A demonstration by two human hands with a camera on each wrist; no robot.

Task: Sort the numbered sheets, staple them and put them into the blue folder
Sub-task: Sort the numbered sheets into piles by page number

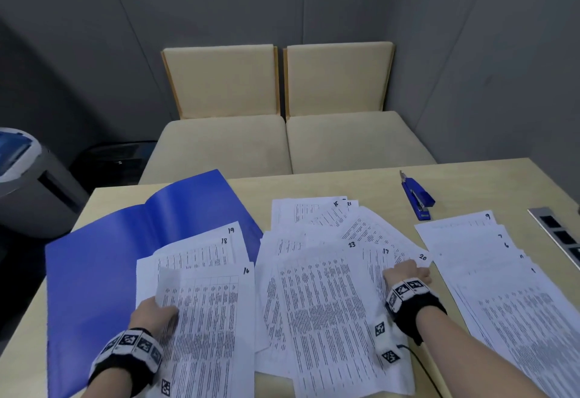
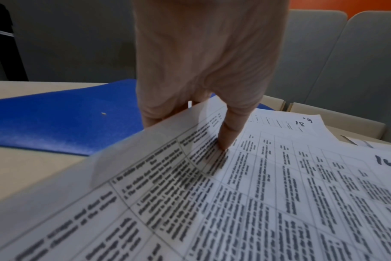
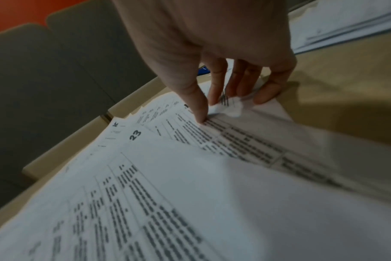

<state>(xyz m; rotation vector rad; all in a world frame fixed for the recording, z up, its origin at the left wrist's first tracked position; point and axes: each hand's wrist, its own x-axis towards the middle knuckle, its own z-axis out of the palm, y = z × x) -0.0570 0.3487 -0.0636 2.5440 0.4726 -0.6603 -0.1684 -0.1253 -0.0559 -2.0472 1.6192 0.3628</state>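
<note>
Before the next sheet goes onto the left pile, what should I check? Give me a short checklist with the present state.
1. Left hand grips sheet 16: ok.
2. Left pile shows 16, 18, 19; 17 missing: not ok.
3. Sheet 17 visible in middle pile: ok.
4. Right hand pinches one sheet only: cannot tell.
5. Blue folder lies open: ok.
6. Stapler away from the sheets: ok.

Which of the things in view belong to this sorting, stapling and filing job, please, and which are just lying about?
Part of the job:
numbered sheets
blue folder
blue stapler
left hand, lifting sheet 16
right hand, pinching a sheet corner

Just there:
beige seats
grey bin
table socket strip
</note>
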